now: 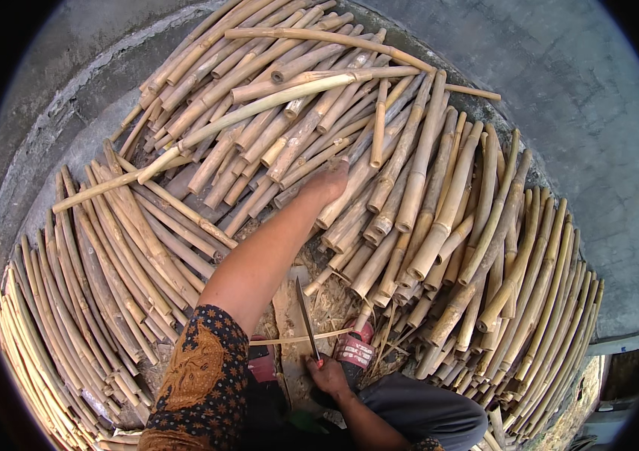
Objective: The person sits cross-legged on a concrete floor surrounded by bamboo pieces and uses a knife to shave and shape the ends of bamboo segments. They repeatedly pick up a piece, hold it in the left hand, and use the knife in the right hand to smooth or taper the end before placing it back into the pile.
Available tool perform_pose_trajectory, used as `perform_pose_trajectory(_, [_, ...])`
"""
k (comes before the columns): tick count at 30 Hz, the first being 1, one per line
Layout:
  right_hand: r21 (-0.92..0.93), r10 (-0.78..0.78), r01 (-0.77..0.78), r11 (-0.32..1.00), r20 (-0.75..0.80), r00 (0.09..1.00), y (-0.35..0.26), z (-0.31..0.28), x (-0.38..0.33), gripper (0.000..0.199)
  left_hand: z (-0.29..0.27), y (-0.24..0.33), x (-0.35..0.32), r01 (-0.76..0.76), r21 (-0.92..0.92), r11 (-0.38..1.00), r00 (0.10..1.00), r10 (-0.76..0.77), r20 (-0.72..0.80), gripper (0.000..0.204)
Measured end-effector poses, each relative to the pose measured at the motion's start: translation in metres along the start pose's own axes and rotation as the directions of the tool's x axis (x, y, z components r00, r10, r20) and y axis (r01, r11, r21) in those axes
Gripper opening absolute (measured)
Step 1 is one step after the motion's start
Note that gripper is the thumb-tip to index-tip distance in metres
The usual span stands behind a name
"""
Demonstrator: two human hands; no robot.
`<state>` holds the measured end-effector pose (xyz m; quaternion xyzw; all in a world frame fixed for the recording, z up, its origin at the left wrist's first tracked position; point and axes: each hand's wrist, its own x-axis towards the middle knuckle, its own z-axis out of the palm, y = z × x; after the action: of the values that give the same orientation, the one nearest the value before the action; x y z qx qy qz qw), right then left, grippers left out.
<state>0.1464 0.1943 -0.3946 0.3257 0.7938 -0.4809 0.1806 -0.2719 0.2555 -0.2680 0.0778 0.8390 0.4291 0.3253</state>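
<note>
My left arm, in a dark patterned sleeve, reaches forward over the pile. My left hand (328, 183) is closed at the near end of a bamboo pole (361, 144); the back of the hand partly hides its fingers. Low in front of my body, my right hand (328, 378) is wrapped round the red-orange handle of a long knife (306, 319). Its narrow blade points up and away from me, above a wooden board (286, 310). A thin bamboo strip (297, 340) lies crosswise near my feet, behind the blade.
Bamboo poles (447, 203) are heaped ahead and to the right, with more (109, 263) to the left. A long pale pole (259, 104) lies slantwise on top. My feet, in red and black footwear (353, 349), flank the board. Grey wall (582, 150) stands behind.
</note>
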Motion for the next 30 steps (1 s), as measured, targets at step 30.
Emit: perform_pose_trajectory(30, [0.060,0.014,-0.013,0.998,-0.012,1.000,0.025,0.015,0.011,0.048,-0.146,-0.168,-0.231,0.289,-0.433,0.854,0.889,-0.072,0.452,0.064])
